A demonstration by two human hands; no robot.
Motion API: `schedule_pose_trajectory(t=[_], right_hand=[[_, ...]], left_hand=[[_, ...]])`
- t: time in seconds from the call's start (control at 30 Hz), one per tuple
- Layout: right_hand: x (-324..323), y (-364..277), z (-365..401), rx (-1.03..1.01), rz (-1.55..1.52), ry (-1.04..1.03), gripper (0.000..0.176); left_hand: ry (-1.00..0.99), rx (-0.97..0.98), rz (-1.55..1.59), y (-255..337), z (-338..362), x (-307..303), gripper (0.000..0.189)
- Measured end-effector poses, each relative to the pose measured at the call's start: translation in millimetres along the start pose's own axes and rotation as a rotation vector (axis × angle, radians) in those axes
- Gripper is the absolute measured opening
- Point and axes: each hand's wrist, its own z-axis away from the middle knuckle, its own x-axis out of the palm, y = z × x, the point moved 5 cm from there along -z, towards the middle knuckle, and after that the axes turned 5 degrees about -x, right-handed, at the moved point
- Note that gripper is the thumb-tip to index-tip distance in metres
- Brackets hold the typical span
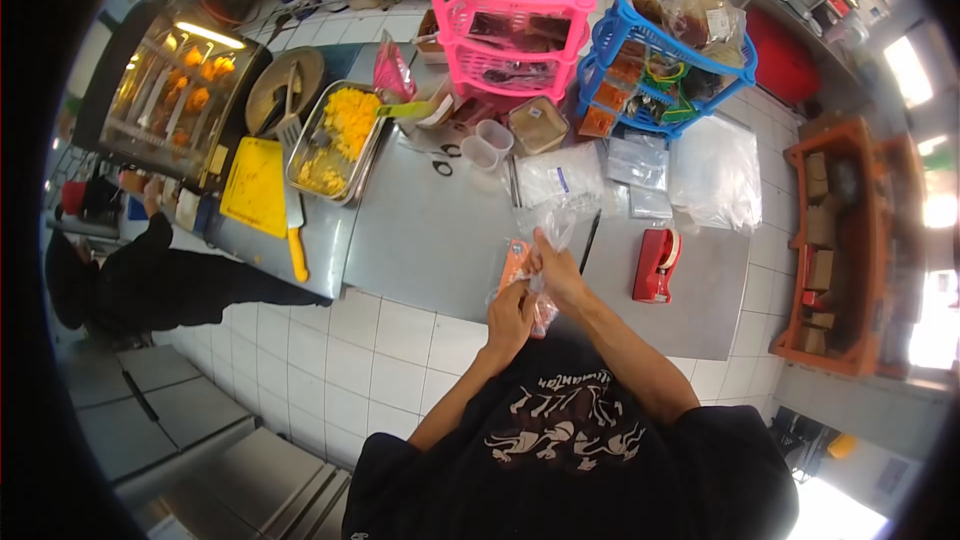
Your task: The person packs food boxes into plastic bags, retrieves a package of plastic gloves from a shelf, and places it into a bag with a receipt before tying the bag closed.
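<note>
My left hand (510, 314) and my right hand (557, 268) work close together at the table's front edge. Both have their fingers closed on a clear plastic bag (560, 220), whose loose upper part sticks out beyond my right hand. Below and beside the fingers shows an orange printed packet (516, 256), partly covered by the hands. A black pen-like stick (591, 238) lies just right of my right hand. Farther right stands a red tape dispenser (656, 266).
Pink stacked baskets (515, 35) and blue stacked baskets (665, 60) hold packets at the back. Clear plastic bags (715, 175), scissors (443, 162) and plastic cups (487, 145) lie on the metal table (420, 240). Left are a tray of yellow pieces (338, 140), a knife (296, 240) and a co-worker (150, 275).
</note>
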Motion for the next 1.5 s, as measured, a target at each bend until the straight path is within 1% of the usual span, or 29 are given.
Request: schedule_pose_trajectory(t=[0.03, 0.1, 0.17, 0.23, 0.27, 0.33, 0.4, 0.47, 0.5, 0.57, 0.63, 0.67, 0.7, 0.73, 0.77, 0.83, 0.87, 0.9, 0.93, 1.0, 1.03, 1.1, 1.13, 1.2, 1.27, 1.33, 1.4, 1.43, 1.5], right_hand=[[0.7, 6.2, 5.8, -0.007, 0.003, 0.016, 0.043], [12.2, 5.8, 19.8, -0.213, 0.368, -0.023, 0.035], [42.5, -14.9, 52.9, -0.406, 0.895, -0.548, 0.029], [74.8, -41.7, 93.3, -0.901, 1.091, -0.813, 0.025], [74.6, -47.7, 98.7, -0.892, 1.086, -0.814, 0.025], [68.6, -48.9, 109.9, -0.751, 1.173, -1.059, 0.022], [67.8, -61.8, 108.9, -0.694, 1.052, -0.984, 0.019], [70.3, -70.3, 110.7, -0.646, 0.936, -0.890, 0.017], [78.6, -70.5, 114.0, -0.625, 0.852, -0.901, 0.014], [88.6, -77.4, 122.4, -0.595, 0.761, -0.894, 0.012], [96.2, -84.5, 132.7, -0.412, 0.652, -1.049, 0.014], [89.6, -97.5, 129.5, -0.412, 0.654, -1.006, 0.016], [75.1, -111.3, 113.8, -0.549, 0.523, -0.824, 0.016], [58.0, -126.5, 95.1, -0.672, 0.384, -0.642, 0.017], [31.6, -147.5, 66.3, -0.593, 0.574, -0.487, 0.015], [-29.2, -140.4, -10.1, -0.706, 0.969, -0.138, 0.023], [-45.8, -130.9, -37.9, -0.575, 1.263, -0.189, 0.024], [-58.4, -117.2, -54.6, -0.429, 1.553, -0.242, 0.026], [-61.3, -99.0, -59.4, -0.443, 1.528, -0.256, 0.026], [-47.8, -78.6, -60.7, -0.887, 1.604, -0.265, 0.027], [-45.4, -73.2, -65.1, -0.904, 1.582, -0.283, 0.027], [-45.4, -68.8, -65.7, -1.048, 1.559, -0.109, 0.027], [-43.6, -67.0, -67.7, -1.060, 1.542, -0.129, 0.027], [-44.3, -58.3, -74.5, -0.950, 1.743, -0.206, 0.026], [-51.9, -59.1, -74.5, -0.914, 1.760, -0.271, 0.024], [-59.0, -66.4, -75.3, -0.888, 1.793, -0.330, 0.023], [-65.3, -72.1, -77.9, -0.705, 1.787, -0.439, 0.021], [-57.2, -86.2, -69.6, -0.714, 1.797, -0.448, 0.021], [-39.2, -107.4, -55.4, -0.361, 1.923, -0.569, 0.034]], left_hand=[[-0.051, 0.014, 0.078, -4.9, 0.8, 0.0, 0.021], [-0.110, 0.028, 0.164, -15.8, -1.1, -3.2, 0.017], [-0.206, 0.083, 0.145, -24.0, -1.4, -5.8, 0.014], [-0.251, 0.098, 0.187, -7.3, -15.6, -23.0, 0.019], [-0.311, 0.124, 0.227, -0.9, -18.2, -28.7, 0.025], [-0.293, 0.126, 0.244, -5.8, -18.5, -24.7, 0.030], [-0.301, 0.135, 0.273, -6.1, -14.4, -17.6, 0.036], [-0.219, 0.247, 0.173, 1.0, -15.0, -21.5, 0.034], [-0.244, 0.254, 0.191, 0.5, -13.4, -17.4, 0.034], [-0.158, 0.217, 0.095, -3.1, -7.9, -18.5, 0.032], [-0.149, 0.253, 0.112, -0.3, -10.0, -18.2, 0.031], [-0.156, 0.261, 0.068, -2.7, -9.3, -16.1, 0.030], [-0.159, 0.266, 0.019, -8.1, -6.7, -15.4, 0.030], [-0.270, 0.244, 0.079, -51.0, 5.3, 9.3, 0.029], [-0.270, 0.234, 0.055, -43.7, 5.8, 4.1, 0.029], [-0.236, 0.088, 0.035, -24.0, -2.6, -10.4, 0.032], [-0.223, -0.041, 0.214, -36.6, 3.8, -5.2, 0.026], [-0.216, -0.043, 0.187, -37.2, 4.9, -4.3, 0.026], [-0.223, -0.090, 0.188, -38.4, 6.2, -4.6, 0.024], [-0.204, -0.127, 0.166, -31.7, 4.3, -7.7, 0.022], [-0.186, -0.134, 0.145, -28.9, 3.0, -9.0, 0.022], [-0.170, -0.178, 0.132, -25.4, 5.4, -9.1, 0.021], [-0.086, -0.096, 0.127, -21.2, 4.4, -7.8, 0.021], [-0.066, -0.067, 0.076, -22.6, 5.9, -8.0, 0.019], [-0.007, 0.024, 0.033, -14.5, 5.2, -6.8, 0.007], [0.009, 0.028, -0.001, -25.5, 9.0, -6.8, 0.005], [0.026, 0.032, -0.025, -36.0, 9.8, -3.3, 0.003], [0.028, 0.027, -0.008, -39.5, 10.2, -1.5, 0.002], [0.043, 0.027, 0.013, -42.7, 8.8, -0.6, 0.002]])
